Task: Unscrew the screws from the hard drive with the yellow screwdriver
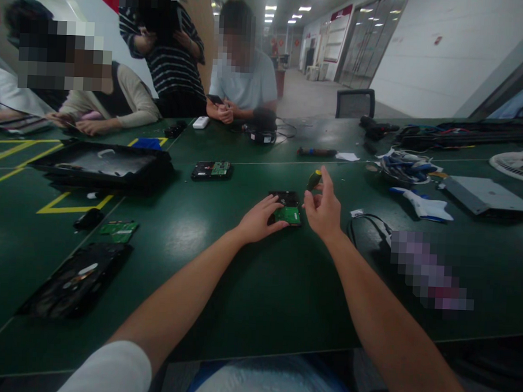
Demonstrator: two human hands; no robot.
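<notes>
In front of me on the green table lies a hard drive (pixel 290 216), its green circuit board facing up. My left hand (pixel 260 218) grips its left side, fingers along the far part and thumb near the front edge. Just to the right, my right hand (pixel 324 210) is raised above the table and closed around a screwdriver (pixel 315 179) with a yellow and dark green handle. Its index finger points upward along the handle. The screwdriver's tip cannot be made out. A second hard drive (pixel 211 170) with an exposed board rests farther back to the left.
At left are a black casing (pixel 102 163), a loose green circuit board (pixel 118 231) and an opened black drive (pixel 78 280). Gloves (pixel 422 204), a grey metal box (pixel 489 197) and a cable (pixel 368 217) lie right. Several people are across the table, one holding a phone (pixel 215 100).
</notes>
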